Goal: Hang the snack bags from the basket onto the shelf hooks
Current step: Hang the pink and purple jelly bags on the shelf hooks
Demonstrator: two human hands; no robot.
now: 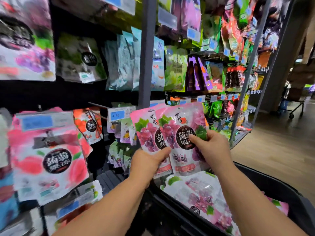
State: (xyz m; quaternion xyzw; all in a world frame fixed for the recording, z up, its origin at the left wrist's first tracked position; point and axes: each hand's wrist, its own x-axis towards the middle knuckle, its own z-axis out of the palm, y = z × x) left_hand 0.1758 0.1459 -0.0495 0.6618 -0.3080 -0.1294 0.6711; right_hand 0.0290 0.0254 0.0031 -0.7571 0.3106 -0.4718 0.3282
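Two pink grape snack bags (170, 130) are held upright directly above the basket (272, 183), fanned and overlapping, fronts to the camera. The left hand (146, 165) holds the lower edge of the rear bag, thumb across its face; that grip is clenched on the bag. The right hand (211, 147) pinches the front bag at mid-height, thumb on the dark round label; that grip is likewise closed on its bag. Spare bags (201, 198) of the same print lie flat inside the basket, below the held pair.

Assessment: the pick-up appears complete and the hanging step is in hand but not done; neither bag's top is on a hook. The likeliest target is the hook behind the blue price tag (117, 114), up and to the left of the basket. Whether it belongs to this product cannot be confirmed.

Next move calls for carrying the pair left, away from the basket, squaring the top edges, then threading the hang holes over the hook tip. The holes are not discernible here.
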